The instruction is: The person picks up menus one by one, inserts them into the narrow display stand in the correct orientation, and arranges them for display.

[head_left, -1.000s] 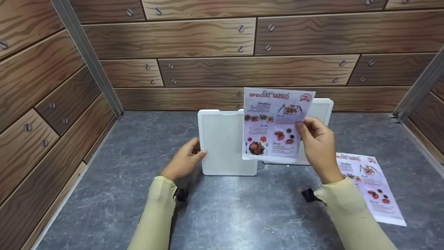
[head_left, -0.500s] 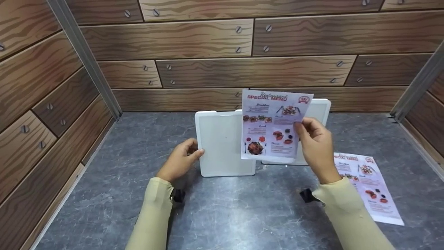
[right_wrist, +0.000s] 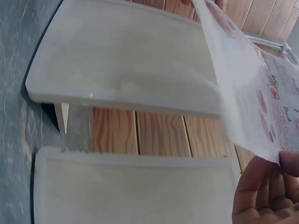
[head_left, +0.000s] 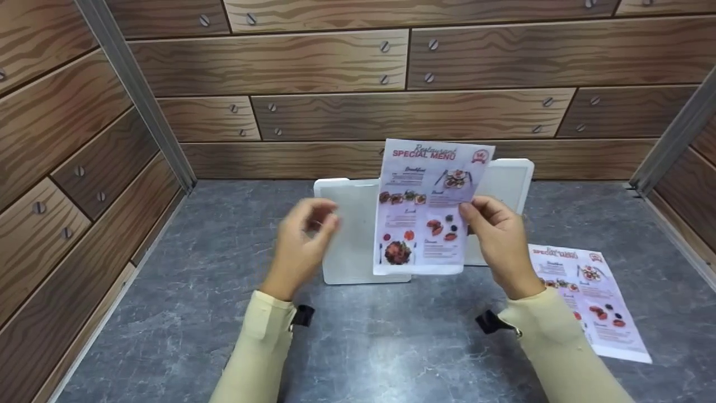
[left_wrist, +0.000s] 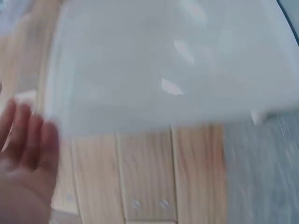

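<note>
My right hand (head_left: 500, 246) pinches the right edge of a printed menu sheet (head_left: 417, 212) between thumb and fingers, holding it up facing me. Behind the sheet, two white boards stand upright on the table: the left white board (head_left: 349, 240), partly covered by the sheet, and the right white board (head_left: 510, 179), mostly hidden by sheet and hand. My left hand (head_left: 299, 246) hovers before the left board's left side, blurred, holding nothing. Its fingers (left_wrist: 35, 135) look loosely extended beside the board in the left wrist view. A support leg (right_wrist: 63, 116) shows behind one board in the right wrist view.
A second menu sheet (head_left: 593, 302) lies flat on the grey marbled table (head_left: 369, 347) at the right, partly under my right forearm. Wood-patterned walls (head_left: 358, 115) with metal corner strips enclose the back and sides.
My left hand has let go of the left board's edge and moved right and slightly up. The right hand has shifted the held menu a little left.
</note>
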Demonstrator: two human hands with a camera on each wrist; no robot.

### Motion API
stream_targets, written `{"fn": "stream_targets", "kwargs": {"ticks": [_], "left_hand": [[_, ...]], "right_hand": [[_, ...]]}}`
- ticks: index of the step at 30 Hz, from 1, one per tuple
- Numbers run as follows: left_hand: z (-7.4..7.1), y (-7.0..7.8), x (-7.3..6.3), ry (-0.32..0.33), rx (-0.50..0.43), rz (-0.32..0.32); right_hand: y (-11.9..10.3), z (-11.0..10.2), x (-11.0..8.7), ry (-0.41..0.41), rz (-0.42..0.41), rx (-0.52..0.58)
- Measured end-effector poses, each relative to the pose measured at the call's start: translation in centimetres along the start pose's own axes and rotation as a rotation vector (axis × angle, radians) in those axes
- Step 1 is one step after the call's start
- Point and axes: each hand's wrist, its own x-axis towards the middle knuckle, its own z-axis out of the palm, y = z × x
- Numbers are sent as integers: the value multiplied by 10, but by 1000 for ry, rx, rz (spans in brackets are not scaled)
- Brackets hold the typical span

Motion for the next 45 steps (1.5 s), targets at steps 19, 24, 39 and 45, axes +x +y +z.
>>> {"fn": "stream_targets", "kwargs": {"ticks": [19,24,39,45], "left_hand": [[12,2,-11,-593,-57,-266],[13,0,-12,-628,-24,-248],[20,-1,-7,-209,8,-184],[20,3,-6,-195,3,-200]], "right_hand": [[-1,6,-3,-50,136,18],[1,6,-2,-94,112,30],[8,16,-9,-156,106,-107],[8,20,-9,-77,65,-121]]}}
